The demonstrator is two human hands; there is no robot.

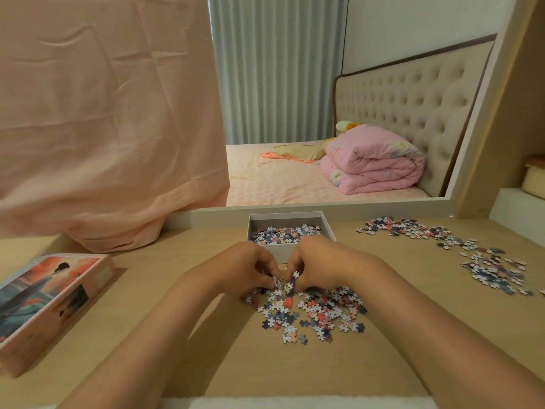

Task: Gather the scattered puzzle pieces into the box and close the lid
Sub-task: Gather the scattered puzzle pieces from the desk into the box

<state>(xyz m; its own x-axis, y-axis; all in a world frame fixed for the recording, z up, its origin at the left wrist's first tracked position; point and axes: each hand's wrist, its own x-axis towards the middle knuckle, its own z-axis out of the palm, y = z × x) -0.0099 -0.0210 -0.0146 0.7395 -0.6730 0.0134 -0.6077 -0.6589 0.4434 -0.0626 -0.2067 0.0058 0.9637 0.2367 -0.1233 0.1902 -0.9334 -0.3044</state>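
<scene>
pinching at the heap, both hands meet over the middle of the wooden table [265, 367]. the left hand [246, 268] has its fingers curled tight on a few puzzle pieces [315, 312] lifted from the top of the pile. the right hand [320, 265] grips a small cluster the same way, and the fingertips of the two hands nearly touch. the rest of that pile lies spread on the table just under the hands and out toward five o'clock. the box [283, 252] stands open at twelve o'clock from the hands, just beyond the knuckles, with a layer of pieces already inside. its lid [53, 293] lies picture side up at nine o'clock, well apart from the box. a second scatter [460, 246] of pieces trails across the table at two o'clock. behind the box a mirror [324, 113] shows a bed with a folded pink quilt, and a pink cloth [103, 113] hangs at ten o'clock.
</scene>
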